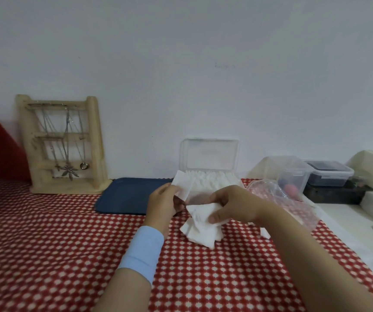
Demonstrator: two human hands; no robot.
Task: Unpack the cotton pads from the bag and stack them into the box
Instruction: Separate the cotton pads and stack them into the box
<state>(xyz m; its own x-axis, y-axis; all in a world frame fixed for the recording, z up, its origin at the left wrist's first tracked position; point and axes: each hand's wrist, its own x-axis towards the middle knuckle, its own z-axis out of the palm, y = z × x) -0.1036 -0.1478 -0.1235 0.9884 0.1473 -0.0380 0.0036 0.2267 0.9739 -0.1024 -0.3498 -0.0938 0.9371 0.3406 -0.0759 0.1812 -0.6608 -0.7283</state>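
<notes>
Now, L hand [162, 202] pinching single pad [182, 185], R hand [232, 203] gripping pad bunch [201, 227], near box [210, 154].

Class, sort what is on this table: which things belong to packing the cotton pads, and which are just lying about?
Part of the job:
cotton pads, box, bag, left hand, right hand.

Just lying about:
blue tray, necklace stand, clear tub, dark tub.
</notes>
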